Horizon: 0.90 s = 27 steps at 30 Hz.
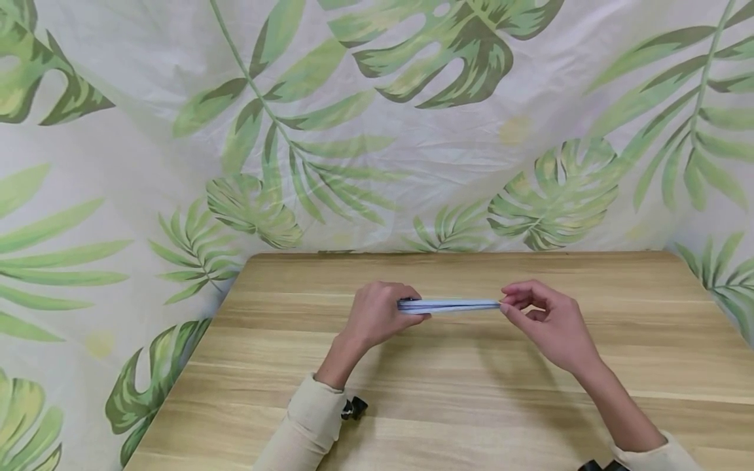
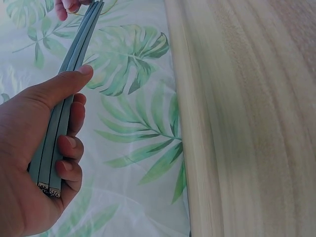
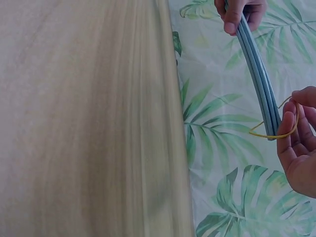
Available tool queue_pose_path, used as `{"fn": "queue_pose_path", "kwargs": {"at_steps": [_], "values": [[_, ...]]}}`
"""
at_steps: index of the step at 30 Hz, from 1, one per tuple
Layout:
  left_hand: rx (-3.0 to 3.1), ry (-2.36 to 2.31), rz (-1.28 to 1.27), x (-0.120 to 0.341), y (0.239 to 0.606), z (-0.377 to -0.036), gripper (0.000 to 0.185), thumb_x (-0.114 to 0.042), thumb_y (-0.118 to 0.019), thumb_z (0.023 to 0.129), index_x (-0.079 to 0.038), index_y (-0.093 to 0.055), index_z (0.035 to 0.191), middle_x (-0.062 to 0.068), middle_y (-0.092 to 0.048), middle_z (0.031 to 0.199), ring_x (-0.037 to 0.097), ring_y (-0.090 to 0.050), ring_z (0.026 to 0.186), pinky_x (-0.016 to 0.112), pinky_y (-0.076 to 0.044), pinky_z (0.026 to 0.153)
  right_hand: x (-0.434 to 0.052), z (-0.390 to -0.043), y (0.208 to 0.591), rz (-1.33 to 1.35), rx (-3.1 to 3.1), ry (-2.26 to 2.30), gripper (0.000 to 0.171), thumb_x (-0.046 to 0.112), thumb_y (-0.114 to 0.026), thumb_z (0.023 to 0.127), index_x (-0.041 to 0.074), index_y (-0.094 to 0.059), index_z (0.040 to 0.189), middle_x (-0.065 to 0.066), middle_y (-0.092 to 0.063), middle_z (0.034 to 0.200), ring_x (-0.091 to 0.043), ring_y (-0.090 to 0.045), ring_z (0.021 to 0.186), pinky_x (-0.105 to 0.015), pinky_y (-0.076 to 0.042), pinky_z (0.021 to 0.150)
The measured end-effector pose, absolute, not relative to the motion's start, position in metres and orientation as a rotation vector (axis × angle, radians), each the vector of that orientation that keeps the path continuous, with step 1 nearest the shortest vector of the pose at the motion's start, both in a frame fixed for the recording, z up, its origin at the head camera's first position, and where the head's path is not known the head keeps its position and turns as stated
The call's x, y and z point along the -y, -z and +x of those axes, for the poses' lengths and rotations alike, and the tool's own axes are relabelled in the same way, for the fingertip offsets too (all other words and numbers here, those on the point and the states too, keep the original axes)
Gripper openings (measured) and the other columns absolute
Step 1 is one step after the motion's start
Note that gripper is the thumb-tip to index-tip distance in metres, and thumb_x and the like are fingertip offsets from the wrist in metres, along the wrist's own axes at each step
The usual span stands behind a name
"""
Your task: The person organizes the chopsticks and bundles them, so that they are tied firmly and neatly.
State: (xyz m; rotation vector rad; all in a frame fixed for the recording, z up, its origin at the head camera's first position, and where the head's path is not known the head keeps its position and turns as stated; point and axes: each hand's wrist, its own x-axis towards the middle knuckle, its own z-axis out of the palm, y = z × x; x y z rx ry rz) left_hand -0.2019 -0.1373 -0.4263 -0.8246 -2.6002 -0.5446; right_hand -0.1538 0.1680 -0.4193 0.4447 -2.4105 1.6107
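Note:
A flat bundle of thin blue-grey strips (image 1: 450,305) is held level a little above the wooden table (image 1: 471,405), between both hands. My left hand (image 1: 391,313) grips its left end, the thumb (image 2: 64,81) lying along the top and the fingers curled underneath. The same bundle (image 2: 66,89) runs away from that hand toward the other. My right hand (image 1: 511,305) pinches the right end of the bundle (image 3: 259,79). A thin yellow rubber band (image 3: 276,134) is looped over the right hand's fingers (image 3: 289,136) and lies across the bundle's tip.
A white cloth printed with green leaves (image 1: 377,131) hangs behind and beside the table. Its far edge (image 1: 459,254) meets the cloth. Black wrist mounts (image 1: 355,407) show at the cuffs of the cream sleeves.

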Motion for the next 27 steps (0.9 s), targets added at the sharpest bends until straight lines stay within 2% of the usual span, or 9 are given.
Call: {"fn": "queue_pose_path", "kwargs": {"at_steps": [7, 16, 20, 27], "values": [[2.592, 0.611, -0.743, 0.139, 0.424, -0.201, 0.025, -0.044, -0.086, 0.074, -0.024, -0.078, 0.087, -0.013, -0.072, 0.079, -0.001, -0.059, 0.061, 0.019, -0.044, 0.055, -0.166, -0.152, 0.423, 0.426, 2.387, -1.645, 0.024, 0.013, -0.073, 0.091, 0.011, -0.068, 0.115, -0.004, -0.070, 0.098, -0.008, -0.066, 0.086, -0.022, -0.055, 0.064], [2.586, 0.646, -0.670, 0.143, 0.419, -0.202, 0.026, -0.043, -0.087, 0.073, -0.023, -0.079, 0.088, -0.013, -0.073, 0.080, 0.000, -0.062, 0.063, 0.020, -0.046, 0.057, -0.164, -0.157, 0.434, 0.395, 2.302, -1.818, 0.043, 0.008, -0.069, 0.094, 0.003, -0.052, 0.133, -0.008, -0.069, 0.099, -0.013, -0.069, 0.082, -0.029, -0.058, 0.068], [2.577, 0.658, -0.665, 0.144, 0.417, -0.203, 0.026, -0.043, -0.087, 0.073, -0.023, -0.079, 0.088, -0.012, -0.073, 0.079, 0.000, -0.062, 0.063, 0.020, -0.046, 0.057, -0.161, -0.157, 0.437, 0.372, 2.288, -1.848, 0.041, 0.007, -0.068, 0.093, 0.002, -0.050, 0.130, -0.008, -0.068, 0.098, -0.015, -0.069, 0.080, -0.028, -0.057, 0.066], [2.552, 0.699, -0.663, 0.146, 0.416, -0.204, 0.026, -0.042, -0.087, 0.074, -0.023, -0.079, 0.088, -0.012, -0.074, 0.079, 0.000, -0.062, 0.063, 0.020, -0.047, 0.058, -0.157, -0.157, 0.439, 0.381, 2.271, -1.898, 0.031, 0.005, -0.068, 0.093, -0.001, -0.056, 0.121, -0.009, -0.067, 0.098, -0.012, -0.068, 0.084, -0.028, -0.057, 0.067]]}}
